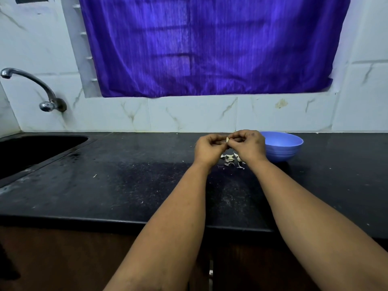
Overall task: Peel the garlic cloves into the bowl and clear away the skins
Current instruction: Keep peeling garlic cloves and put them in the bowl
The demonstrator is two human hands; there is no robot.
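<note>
Bowl: the blue bowl (282, 147) stands just right of my hands; I can't see inside it.
Counter: black counter (126, 181), sink (31, 150) far left, purple curtain (210, 45) above.
Skins: pale skins (231, 159) heaped under my hands.
Clove: small, whitish garlic clove (227, 140), pinched between my left hand (207, 150) and right hand (248, 144), fingers curled.

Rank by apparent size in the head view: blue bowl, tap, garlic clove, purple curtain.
1. purple curtain
2. tap; blue bowl. These look alike in extent, and differing distance makes the order unsure.
3. garlic clove, pinched between both hands.
</note>
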